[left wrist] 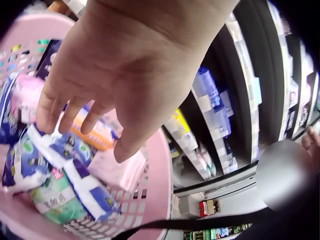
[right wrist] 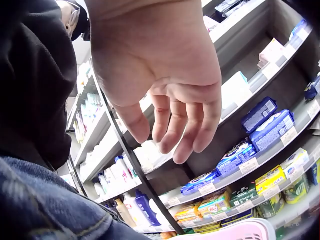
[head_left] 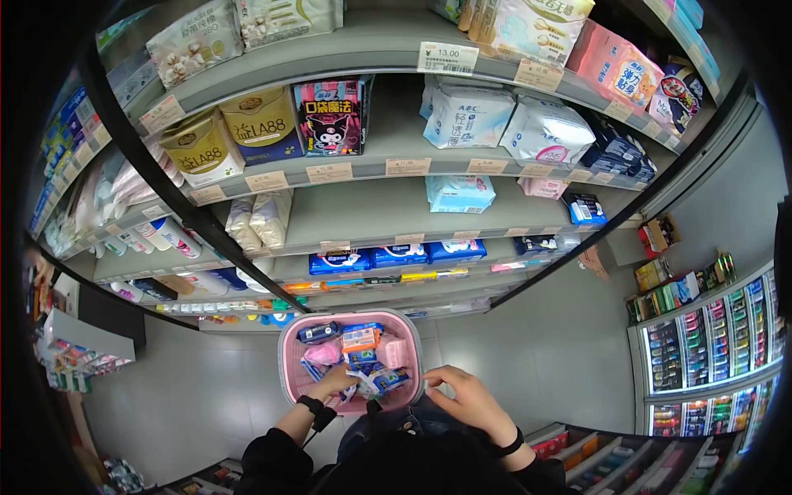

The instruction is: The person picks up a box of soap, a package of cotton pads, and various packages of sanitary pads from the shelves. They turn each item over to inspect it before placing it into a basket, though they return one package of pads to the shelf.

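A pink basket (head_left: 288, 375) stands in front of me, holding several packs. My left hand (head_left: 335, 382) reaches in over its near rim. In the left wrist view its fingers hang loosely spread above the goods and grip nothing. Under them lie an orange-and-white pack (left wrist: 95, 131), a blue-and-white wrapped pack (left wrist: 92, 190) and a green pack (left wrist: 57, 200). A pink pack (head_left: 393, 352) sits at the basket's right side, a dark blue pack (head_left: 318, 332) at the far left. My right hand (head_left: 467, 398) hovers right of the basket, fingers loosely bent around nothing.
Shelves of packaged goods (head_left: 470, 115) rise ahead, with blue packs (head_left: 398, 254) on a lower level. A dark shelf post (head_left: 177, 202) runs down on the left. Drink coolers (head_left: 709, 338) stand at right, another shelf (head_left: 602, 462) behind me. Grey floor tiles (head_left: 528, 346) surround the basket.
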Demonstrator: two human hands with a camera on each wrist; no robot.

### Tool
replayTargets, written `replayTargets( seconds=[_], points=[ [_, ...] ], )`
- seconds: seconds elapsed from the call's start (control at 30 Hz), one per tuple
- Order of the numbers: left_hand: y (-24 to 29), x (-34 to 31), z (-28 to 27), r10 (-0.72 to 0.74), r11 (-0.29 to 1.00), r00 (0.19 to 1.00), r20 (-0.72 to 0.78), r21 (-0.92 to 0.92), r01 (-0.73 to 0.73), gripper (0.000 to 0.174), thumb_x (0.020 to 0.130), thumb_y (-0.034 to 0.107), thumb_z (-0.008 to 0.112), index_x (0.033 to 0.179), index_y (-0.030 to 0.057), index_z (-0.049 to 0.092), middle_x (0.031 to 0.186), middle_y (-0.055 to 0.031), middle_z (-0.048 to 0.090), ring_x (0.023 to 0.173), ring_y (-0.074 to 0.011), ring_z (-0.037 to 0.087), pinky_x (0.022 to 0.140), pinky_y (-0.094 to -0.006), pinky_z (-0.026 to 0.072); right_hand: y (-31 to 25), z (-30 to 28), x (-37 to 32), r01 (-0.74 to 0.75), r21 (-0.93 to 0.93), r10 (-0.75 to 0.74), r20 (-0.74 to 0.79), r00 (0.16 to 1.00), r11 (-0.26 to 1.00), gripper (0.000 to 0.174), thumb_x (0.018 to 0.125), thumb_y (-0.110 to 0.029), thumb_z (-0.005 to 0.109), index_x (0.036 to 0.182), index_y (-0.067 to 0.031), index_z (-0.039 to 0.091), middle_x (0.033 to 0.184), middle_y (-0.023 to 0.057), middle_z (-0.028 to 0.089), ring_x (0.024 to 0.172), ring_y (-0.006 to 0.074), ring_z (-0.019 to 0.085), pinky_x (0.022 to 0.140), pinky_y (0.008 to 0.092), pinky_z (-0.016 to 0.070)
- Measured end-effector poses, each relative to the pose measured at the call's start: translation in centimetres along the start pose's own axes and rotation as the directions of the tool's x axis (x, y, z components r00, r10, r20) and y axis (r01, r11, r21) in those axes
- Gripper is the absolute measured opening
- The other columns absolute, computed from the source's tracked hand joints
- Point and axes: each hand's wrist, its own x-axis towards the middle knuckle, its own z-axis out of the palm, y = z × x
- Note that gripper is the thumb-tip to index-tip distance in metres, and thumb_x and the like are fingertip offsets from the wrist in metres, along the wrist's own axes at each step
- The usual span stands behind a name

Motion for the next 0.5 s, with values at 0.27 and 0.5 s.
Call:
replayTargets(
  seconds=[0.27,0.5],
  points=[
    [0.9,1.8,7.5,-0.409,0.605,0.728,0.551,-0.434,0.668,0.063,0.083,0.041,0.068,0.127,0.0074,0.038,0.097,-0.017,0.059,0.073,-0.0317,0.065,0.059,-0.037,0.0548,-0.2,0.2,-1.2,-0.067,-0.009,0.067,-0.021,0.998,0.998,0.027,0.085,-0.011,0.068,0.11,-0.0047,0.062,0.099,0.012,0.066,0.09,0.0252,0.065,0.081,0.034,0.0512],
    [0.7,4.3,7.9,-0.471,0.241,0.744,0.475,-0.742,0.626,0.075,0.082,0.009,0.072,0.141,0.0207,0.028,0.121,-0.0169,0.049,0.103,-0.0305,0.059,0.079,-0.0448,0.0543,-0.1,0.1,-1.6,-0.06,0.013,0.06,-0.042,0.997,0.998,0.027,0.085,-0.01,0.067,0.111,-0.0044,0.062,0.1,0.0122,0.065,0.091,0.0253,0.065,0.081,0.0343,0.051]
  ],
)
